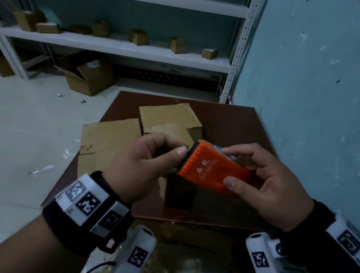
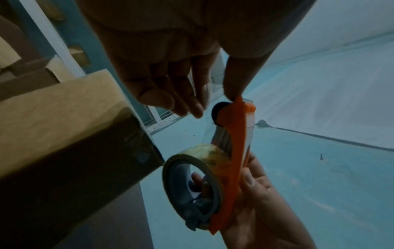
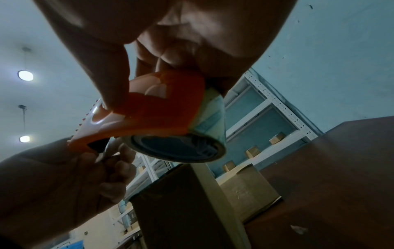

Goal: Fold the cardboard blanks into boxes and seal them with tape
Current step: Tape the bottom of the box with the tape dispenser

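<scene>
The room is dim and bluish all over, lit only by two round ceiling lamps (image 3: 25,75) that glow as small bright spots in the right wrist view, with a white glare on the orange tape dispenser (image 3: 149,114) just under them. The hands (image 2: 170,50) come out as dark, soft, near-silhouetted shapes close to both wrist cameras, and the box (image 2: 64,134) below sinks into deep shadow on its lower face. In the head view the shelf rack (image 1: 236,54) bows at the edges from the wide lens, and the far boxes on it are grainy and smeared.
</scene>
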{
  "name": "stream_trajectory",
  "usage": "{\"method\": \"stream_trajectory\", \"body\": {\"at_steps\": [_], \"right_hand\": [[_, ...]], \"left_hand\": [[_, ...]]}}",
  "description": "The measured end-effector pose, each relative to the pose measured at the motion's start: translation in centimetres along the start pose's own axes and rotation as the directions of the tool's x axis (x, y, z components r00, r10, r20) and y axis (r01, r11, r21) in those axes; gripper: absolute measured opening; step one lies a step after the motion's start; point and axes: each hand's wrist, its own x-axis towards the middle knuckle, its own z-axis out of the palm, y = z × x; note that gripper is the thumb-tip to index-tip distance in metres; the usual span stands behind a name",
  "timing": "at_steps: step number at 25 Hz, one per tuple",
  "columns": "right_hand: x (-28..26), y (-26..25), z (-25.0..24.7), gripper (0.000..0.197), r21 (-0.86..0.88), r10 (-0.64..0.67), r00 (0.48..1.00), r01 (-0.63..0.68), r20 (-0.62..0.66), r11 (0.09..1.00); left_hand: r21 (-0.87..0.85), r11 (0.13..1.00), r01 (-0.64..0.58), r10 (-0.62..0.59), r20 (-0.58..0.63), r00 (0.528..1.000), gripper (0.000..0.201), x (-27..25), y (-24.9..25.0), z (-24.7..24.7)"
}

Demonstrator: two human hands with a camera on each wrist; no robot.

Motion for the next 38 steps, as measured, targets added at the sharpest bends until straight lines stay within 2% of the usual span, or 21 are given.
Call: {"method": "stream_trajectory", "body": {"at_steps": [4,8,10,14,17,20,23,28,31,34,36,38], "right_hand": [[-0.1,0.0,0.2,0.051,-0.076,0.026,1.0,-0.026,-0.006,0.997],[0.5,0.0,1.1,0.083,-0.216,0.135,0.985,-0.11,0.103,0.97],[1.1,0.3,1.2,0.084,-0.334,0.176,0.974,-0.12,0.144,0.935],[1.7,0.2,-0.2,0.088,-0.468,0.107,0.99,-0.054,0.088,0.882],[1.6,0.2,-1.2,0.094,-0.508,0.092,0.993,-0.039,0.079,0.86],[1.3,0.6,-2.5,0.096,-0.606,0.082,0.996,-0.081,-0.027,0.791],[0.8,0.6,-3.4,0.091,-0.65,0.099,0.992,-0.123,-0.073,0.75],[1.3,0.4,-3.5,0.077,-0.763,-0.036,0.992,-0.071,-0.123,0.643],[1.7,1.7,-3.0,0.078,-0.814,-0.088,0.99,-0.038,-0.11,0.579],[2.4,3.0,-2.5,0.083,-0.867,-0.102,0.989,-0.046,-0.111,0.497],[2.8,3.4,-2.3,0.083,-0.88,-0.123,0.985,-0.052,-0.124,0.473],[3.1,3.6,-2.0,0.083,-0.882,-0.136,0.984,-0.04,-0.117,0.47]], "left_hand": [[0.174,0.979,-0.108,0.123,-0.079,0.989,0.013,-0.5,-0.4,0.5],[0.39,0.912,-0.122,0.162,-0.07,0.984,0.01,-1.2,-0.2,1.5],[0.45,0.884,-0.127,0.188,-0.093,0.978,0.008,-1.3,-0.5,1.6],[0.498,0.852,-0.161,0.294,-0.201,0.934,0.009,-2.3,-1.7,1.4],[0.506,0.85,-0.148,0.309,-0.252,0.917,0.012,-3.3,-2.4,1.0],[0.505,0.859,-0.082,0.285,-0.34,0.897,0.019,-3.6,-2.8,-0.8],[0.486,0.871,-0.073,0.247,-0.304,0.92,0.015,-3.8,-3.3,-1.7],[0.522,0.852,-0.033,0.201,-0.267,0.943,0.029,-3.6,-4.2,-0.9],[0.605,0.796,0.025,0.164,-0.255,0.953,0.03,-3.0,-4.7,-0.6],[0.734,0.668,0.123,0.133,-0.281,0.95,0.032,-2.4,-4.1,-0.8],[0.754,0.642,0.14,0.176,-0.322,0.93,0.034,-2.1,-3.1,-1.1],[0.746,0.665,-0.021,0.336,-0.274,0.901,0.028,-1.6,-1.9,-1.0]]}}
